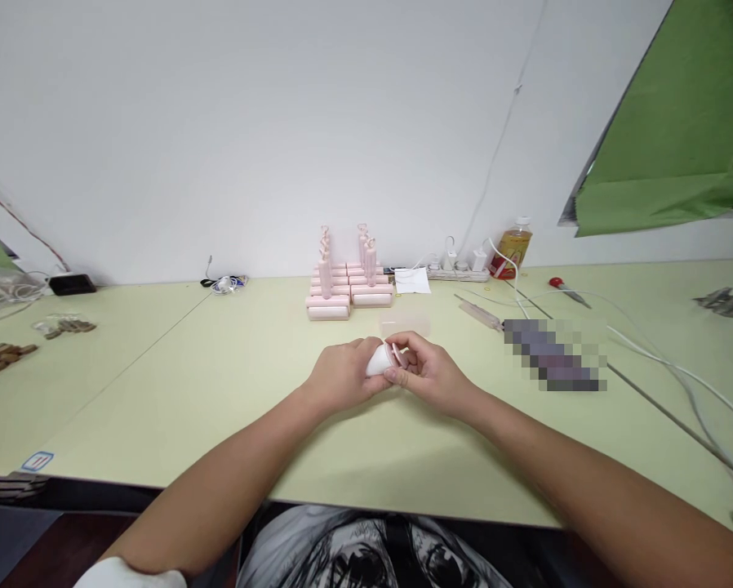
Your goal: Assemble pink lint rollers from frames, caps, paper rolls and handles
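My left hand [339,377] is wrapped around a small white cylinder [377,362] just above the middle of the table. At the cylinder's right end is a pale pink round piece [398,354], tilted a little. My right hand [440,380] pinches this pink piece between thumb and fingers. Whether it is fixed to the cylinder or apart from it I cannot tell, since my fingers hide part of it. Right behind my hands lies a translucent pinkish tube-like piece [406,324].
Pink-and-white boxes [328,310] lie in rows at the back, with upright pink tubes [326,276] on them. To the right are a power strip [458,274], a drink bottle [513,247], a screwdriver [568,291] and loose white cables [660,363]. Brown pieces [2,358] lie far left.
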The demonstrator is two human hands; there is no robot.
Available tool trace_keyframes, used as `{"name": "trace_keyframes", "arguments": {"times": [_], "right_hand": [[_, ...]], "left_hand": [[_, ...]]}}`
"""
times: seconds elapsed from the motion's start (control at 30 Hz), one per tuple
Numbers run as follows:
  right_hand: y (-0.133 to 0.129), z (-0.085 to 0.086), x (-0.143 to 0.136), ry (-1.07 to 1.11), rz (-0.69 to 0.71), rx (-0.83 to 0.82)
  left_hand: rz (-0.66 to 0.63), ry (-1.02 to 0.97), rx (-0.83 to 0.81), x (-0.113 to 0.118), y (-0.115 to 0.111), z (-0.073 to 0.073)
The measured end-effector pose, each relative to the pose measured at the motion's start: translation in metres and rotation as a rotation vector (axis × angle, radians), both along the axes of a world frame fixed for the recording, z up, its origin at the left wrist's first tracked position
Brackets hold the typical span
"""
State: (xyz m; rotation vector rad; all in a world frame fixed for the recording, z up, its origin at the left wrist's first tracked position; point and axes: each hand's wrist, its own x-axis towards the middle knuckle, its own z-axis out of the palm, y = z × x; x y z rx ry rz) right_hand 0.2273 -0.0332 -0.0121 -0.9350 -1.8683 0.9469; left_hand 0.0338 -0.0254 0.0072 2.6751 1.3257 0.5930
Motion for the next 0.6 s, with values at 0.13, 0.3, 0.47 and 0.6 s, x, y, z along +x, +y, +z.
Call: {"name": "trace_keyframes", "arguments": {"times": [0.13,0.3,0.47,0.6], "right_hand": [[0.0001,0.0001,0.0002,-0.012,-0.013,0.014],[0.0006,-0.0001,0.0004,-0.032,-0.040,0.019],[0.0024,-0.0032,0.0008,-0.007,-0.043,0.009],[0.0077,-0.0085,0.0035,0.060,-0.085,-0.035]], "left_hand": [[0.013,-0.018,0.007,0.0009,-0.0006,0.0005],[0.038,-0.037,-0.008,0.0008,-0.0010,0.0007],[0.058,-0.189,-0.106,0.0012,-0.0024,-0.0009],[0.142,-0.555,-0.150,-0.0015,0.0056,-0.0019]]}}
